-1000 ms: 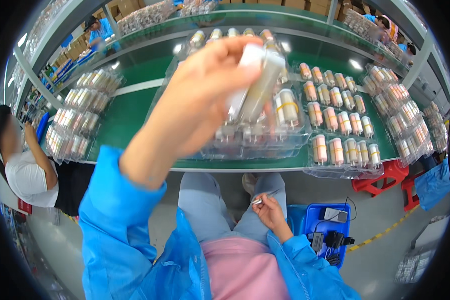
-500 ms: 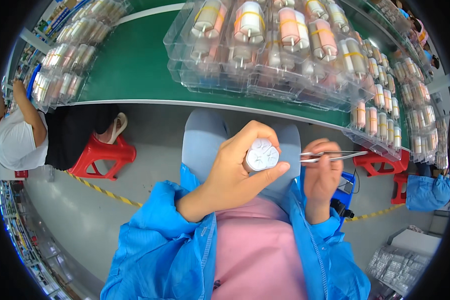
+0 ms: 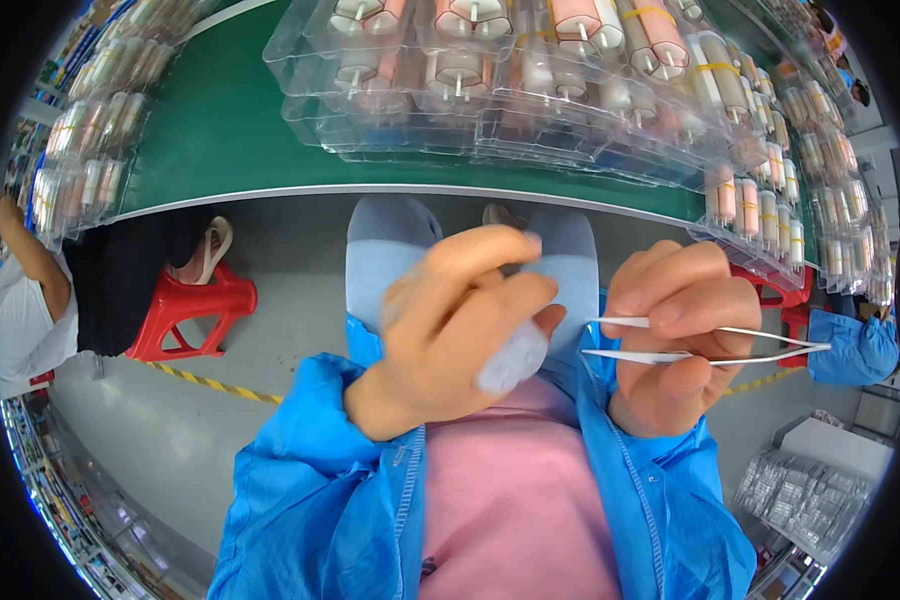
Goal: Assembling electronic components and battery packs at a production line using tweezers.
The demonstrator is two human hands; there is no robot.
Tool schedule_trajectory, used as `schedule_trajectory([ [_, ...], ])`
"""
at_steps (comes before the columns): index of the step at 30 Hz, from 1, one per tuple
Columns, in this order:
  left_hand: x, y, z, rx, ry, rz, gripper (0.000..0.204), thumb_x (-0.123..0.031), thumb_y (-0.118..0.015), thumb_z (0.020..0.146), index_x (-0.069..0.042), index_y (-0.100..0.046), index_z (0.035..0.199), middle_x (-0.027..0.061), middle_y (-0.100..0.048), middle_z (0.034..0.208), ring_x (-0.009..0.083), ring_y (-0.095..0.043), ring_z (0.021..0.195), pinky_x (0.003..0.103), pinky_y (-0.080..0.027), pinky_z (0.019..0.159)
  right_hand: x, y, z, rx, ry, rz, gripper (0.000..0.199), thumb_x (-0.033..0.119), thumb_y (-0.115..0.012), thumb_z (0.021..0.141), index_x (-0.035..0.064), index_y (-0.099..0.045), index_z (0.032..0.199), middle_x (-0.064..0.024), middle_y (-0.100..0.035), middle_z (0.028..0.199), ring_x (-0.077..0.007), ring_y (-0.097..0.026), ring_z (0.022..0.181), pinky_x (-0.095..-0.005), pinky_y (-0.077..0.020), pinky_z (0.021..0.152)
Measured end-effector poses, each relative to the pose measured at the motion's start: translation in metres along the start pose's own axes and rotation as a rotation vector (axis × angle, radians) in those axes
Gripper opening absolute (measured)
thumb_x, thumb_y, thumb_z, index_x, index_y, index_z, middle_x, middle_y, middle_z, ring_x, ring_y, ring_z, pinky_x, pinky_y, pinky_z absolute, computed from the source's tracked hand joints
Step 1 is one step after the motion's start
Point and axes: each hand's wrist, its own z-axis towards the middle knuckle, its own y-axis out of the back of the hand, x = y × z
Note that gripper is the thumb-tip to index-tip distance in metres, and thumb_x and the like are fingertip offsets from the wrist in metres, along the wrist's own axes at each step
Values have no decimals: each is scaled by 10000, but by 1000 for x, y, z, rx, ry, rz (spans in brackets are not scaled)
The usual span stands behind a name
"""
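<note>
My left hand (image 3: pixel 460 325) is closed around a small white cylindrical part (image 3: pixel 510 362), held close in front of my chest; only its rounded lower end shows below the fingers. My right hand (image 3: pixel 670 345) grips a pair of metal tweezers (image 3: pixel 710 343), whose tips point left toward the white part and stop just short of it. Both arms wear blue sleeves over a pink top.
Clear plastic trays (image 3: pixel 530 90) of cylindrical parts are stacked on a green bench (image 3: pixel 220 130) above my knees. More trays (image 3: pixel 80 160) lie at left. A seated person (image 3: pixel 20 300) and a red stool (image 3: pixel 195 310) are at left; another blue-sleeved person (image 3: pixel 855 345) is at right.
One second ago my left hand held the cylinder up over the trays. It has come down to my chest, and my right hand has risen with the tweezers beside it.
</note>
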Motion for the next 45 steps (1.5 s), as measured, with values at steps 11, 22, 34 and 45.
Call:
schedule_trajectory([
  [11,-70,57,25,156,-141,167,347,-58,-796,630,-56,-596,913,105,-575,907,200,-532,656,290,-435,536,-9,8,-11,-155,-135,-53,334,300,-628,856,-18,-554,929,-159,-564,855,-171,-553,683,-265,-468,635],
  [22,-23,31,4,-102,275,-260,283,-44,-789,662,-36,-594,867,105,-630,873,220,-596,691,292,-486,602,-10,4,-15,-121,-173,2,312,273,-634,859,-18,-565,944,-161,-580,881,-162,-566,728,-265,-493,661],
  [34,-2,-17,-17,193,459,-359,299,-84,-794,684,-33,-571,875,56,-632,794,102,-602,694,227,-462,598,-11,-3,-20,-17,-162,-119,218,152,-694,791,-32,-643,896,-158,-639,874,-199,-594,759,-288,-472,651],
  [45,1,-21,-19,127,427,-297,272,-44,-751,691,-30,-586,906,56,-624,781,114,-604,678,235,-457,581,-15,-5,-19,26,-122,-190,135,50,-680,764,-25,-639,869,-138,-658,833,-222,-607,739,-302,-463,638],
])
